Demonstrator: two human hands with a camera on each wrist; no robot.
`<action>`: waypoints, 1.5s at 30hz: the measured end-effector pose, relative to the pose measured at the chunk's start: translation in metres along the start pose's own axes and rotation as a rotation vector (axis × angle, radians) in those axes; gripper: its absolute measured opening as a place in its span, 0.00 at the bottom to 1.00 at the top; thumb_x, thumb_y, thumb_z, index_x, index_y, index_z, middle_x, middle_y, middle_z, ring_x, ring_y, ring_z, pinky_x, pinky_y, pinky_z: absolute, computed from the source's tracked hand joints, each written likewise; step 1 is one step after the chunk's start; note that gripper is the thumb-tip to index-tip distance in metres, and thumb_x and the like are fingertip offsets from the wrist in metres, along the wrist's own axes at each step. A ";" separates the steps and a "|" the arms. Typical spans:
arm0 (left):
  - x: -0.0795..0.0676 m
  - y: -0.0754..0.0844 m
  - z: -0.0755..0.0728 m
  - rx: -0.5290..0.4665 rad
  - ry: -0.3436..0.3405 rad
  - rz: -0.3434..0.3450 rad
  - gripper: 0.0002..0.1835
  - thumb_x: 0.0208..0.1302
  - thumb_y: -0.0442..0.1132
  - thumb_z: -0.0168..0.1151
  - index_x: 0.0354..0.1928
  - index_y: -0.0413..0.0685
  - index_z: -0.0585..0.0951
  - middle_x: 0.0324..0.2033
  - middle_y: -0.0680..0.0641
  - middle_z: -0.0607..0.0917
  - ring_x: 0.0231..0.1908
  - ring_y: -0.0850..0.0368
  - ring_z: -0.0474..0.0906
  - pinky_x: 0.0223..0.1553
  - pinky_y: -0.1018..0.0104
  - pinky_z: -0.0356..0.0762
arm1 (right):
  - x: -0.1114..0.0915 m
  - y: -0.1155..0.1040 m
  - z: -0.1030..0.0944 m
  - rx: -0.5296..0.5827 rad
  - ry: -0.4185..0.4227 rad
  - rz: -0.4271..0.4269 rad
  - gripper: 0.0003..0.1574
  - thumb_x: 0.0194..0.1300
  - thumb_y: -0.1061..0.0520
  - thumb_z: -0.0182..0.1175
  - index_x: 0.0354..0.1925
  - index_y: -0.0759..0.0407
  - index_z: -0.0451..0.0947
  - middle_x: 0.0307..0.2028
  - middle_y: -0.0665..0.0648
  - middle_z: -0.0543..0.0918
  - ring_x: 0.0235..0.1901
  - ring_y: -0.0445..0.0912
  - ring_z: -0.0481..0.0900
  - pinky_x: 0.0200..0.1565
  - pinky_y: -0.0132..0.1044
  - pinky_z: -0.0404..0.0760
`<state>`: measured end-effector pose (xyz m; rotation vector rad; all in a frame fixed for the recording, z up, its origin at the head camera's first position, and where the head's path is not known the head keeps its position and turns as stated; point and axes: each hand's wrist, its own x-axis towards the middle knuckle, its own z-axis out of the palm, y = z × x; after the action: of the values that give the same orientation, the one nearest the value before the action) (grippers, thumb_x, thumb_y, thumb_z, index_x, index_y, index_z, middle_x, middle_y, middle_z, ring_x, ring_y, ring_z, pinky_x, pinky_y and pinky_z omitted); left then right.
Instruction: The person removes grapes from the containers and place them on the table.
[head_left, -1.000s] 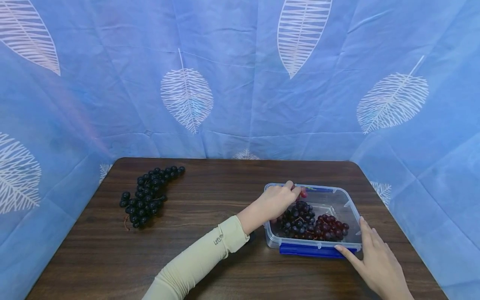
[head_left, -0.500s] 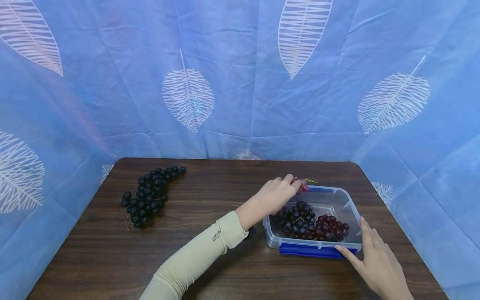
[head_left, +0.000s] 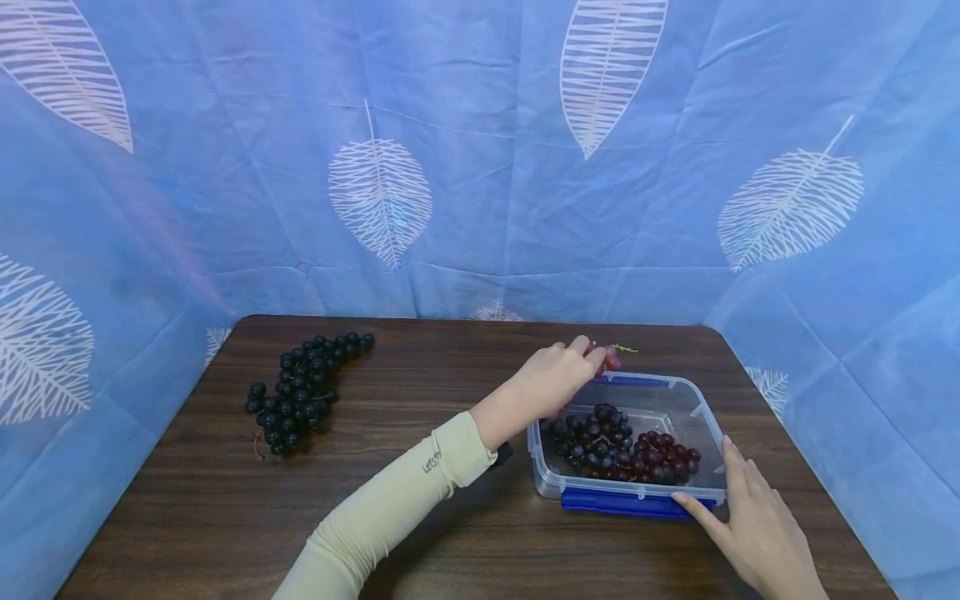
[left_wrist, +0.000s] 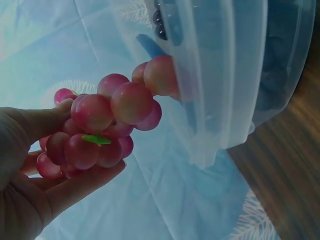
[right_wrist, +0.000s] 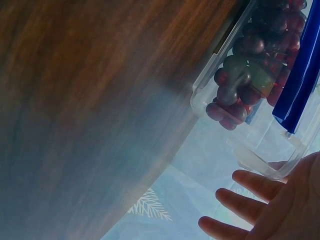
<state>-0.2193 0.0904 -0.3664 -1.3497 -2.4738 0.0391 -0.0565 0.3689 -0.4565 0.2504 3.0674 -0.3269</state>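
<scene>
My left hand [head_left: 557, 379] grips a pinkish-red grape bunch [left_wrist: 117, 112] from above, over the back left corner of a clear plastic box [head_left: 703, 433]. Thumb and fingers wrap the upper grapes in the left wrist view, while the bunch's lower end overlaps the box wall. A thin green stem [head_left: 624, 348] pokes out to the right. Inside the box lie a dark purple grape bunch [head_left: 596, 440] and a dark red grape bunch [head_left: 666, 460]. My right hand [head_left: 759, 527] rests at the box's front right corner, fingers extended along the side and thumb at the blue front latch [head_left: 626, 502].
A black grape bunch [head_left: 296, 400] lies on the left part of the dark wooden table [head_left: 420, 375], its brown stem toward the front. Blue cloth [head_left: 480, 200] with white leaf prints hangs behind the table and along both sides.
My left hand has lifted the pinkish-red grape bunch up and back, from inside the box to above its rear rim. The right hand has stayed at the corner.
</scene>
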 end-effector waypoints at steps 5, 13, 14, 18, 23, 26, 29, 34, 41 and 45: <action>0.000 -0.004 -0.005 0.010 0.015 0.004 0.25 0.77 0.35 0.63 0.73 0.46 0.75 0.54 0.45 0.84 0.37 0.57 0.85 0.42 0.71 0.86 | 0.001 0.000 0.000 -0.003 -0.010 0.000 0.78 0.72 0.20 0.52 0.80 0.79 0.31 0.70 0.91 0.54 0.68 0.86 0.55 0.62 0.82 0.60; 0.000 -0.008 -0.015 0.000 -0.005 -0.008 0.30 0.71 0.33 0.69 0.73 0.47 0.75 0.56 0.44 0.83 0.38 0.55 0.84 0.41 0.69 0.86 | 0.003 0.000 -0.001 -0.006 -0.034 0.011 0.79 0.72 0.19 0.51 0.80 0.80 0.30 0.70 0.92 0.53 0.68 0.87 0.54 0.62 0.82 0.59; 0.000 -0.008 -0.016 0.001 -0.006 -0.010 0.31 0.69 0.32 0.71 0.73 0.47 0.75 0.56 0.45 0.83 0.39 0.55 0.85 0.41 0.69 0.86 | 0.003 0.000 -0.001 -0.005 -0.038 0.013 0.79 0.72 0.19 0.51 0.80 0.80 0.30 0.70 0.92 0.53 0.68 0.87 0.54 0.62 0.82 0.59; -0.001 -0.011 -0.019 0.004 -0.015 -0.023 0.32 0.67 0.32 0.72 0.72 0.47 0.75 0.58 0.44 0.83 0.41 0.53 0.86 0.42 0.68 0.87 | 0.002 0.000 -0.001 -0.005 -0.039 0.012 0.78 0.72 0.19 0.51 0.80 0.80 0.30 0.70 0.92 0.54 0.67 0.87 0.54 0.61 0.83 0.60; -0.003 -0.015 -0.019 0.006 -0.022 -0.037 0.26 0.72 0.35 0.69 0.70 0.47 0.77 0.57 0.44 0.83 0.43 0.52 0.87 0.45 0.66 0.87 | 0.002 0.000 0.000 -0.012 -0.037 0.012 0.78 0.72 0.19 0.50 0.79 0.80 0.31 0.69 0.92 0.55 0.67 0.87 0.55 0.60 0.83 0.61; -0.006 -0.019 -0.019 0.012 -0.028 -0.044 0.32 0.69 0.38 0.73 0.73 0.46 0.74 0.57 0.45 0.83 0.43 0.54 0.86 0.45 0.66 0.87 | 0.002 0.001 0.000 -0.011 -0.044 0.012 0.78 0.73 0.19 0.50 0.79 0.80 0.30 0.69 0.92 0.55 0.67 0.87 0.55 0.60 0.83 0.61; -0.009 -0.024 -0.019 0.016 -0.036 -0.058 0.34 0.68 0.37 0.74 0.74 0.47 0.73 0.57 0.44 0.82 0.42 0.53 0.86 0.45 0.66 0.87 | 0.003 0.001 0.000 -0.010 -0.052 0.014 0.78 0.73 0.19 0.50 0.79 0.80 0.29 0.69 0.92 0.54 0.67 0.87 0.54 0.61 0.83 0.60; -0.015 -0.031 -0.018 0.001 -0.033 -0.083 0.28 0.73 0.33 0.68 0.72 0.47 0.76 0.58 0.43 0.82 0.42 0.51 0.86 0.45 0.65 0.87 | 0.003 0.002 0.000 -0.005 -0.060 0.020 0.79 0.72 0.19 0.50 0.79 0.79 0.27 0.70 0.91 0.53 0.68 0.87 0.53 0.62 0.82 0.59; -0.022 -0.042 -0.019 0.027 -0.061 -0.113 0.35 0.68 0.37 0.74 0.75 0.45 0.73 0.58 0.43 0.82 0.40 0.54 0.86 0.43 0.66 0.88 | 0.004 0.003 0.002 -0.008 -0.065 0.023 0.80 0.72 0.19 0.51 0.79 0.80 0.28 0.70 0.92 0.53 0.67 0.87 0.53 0.62 0.82 0.59; -0.029 -0.051 -0.017 -0.011 -0.067 -0.143 0.39 0.65 0.42 0.78 0.75 0.44 0.73 0.59 0.42 0.82 0.44 0.53 0.87 0.44 0.65 0.88 | 0.005 0.002 0.001 -0.005 -0.070 0.019 0.80 0.72 0.19 0.51 0.79 0.79 0.27 0.70 0.92 0.53 0.67 0.87 0.52 0.62 0.82 0.59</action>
<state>-0.2412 0.0361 -0.3486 -1.1907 -2.6230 0.0386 -0.0613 0.3714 -0.4586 0.2617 2.9951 -0.3196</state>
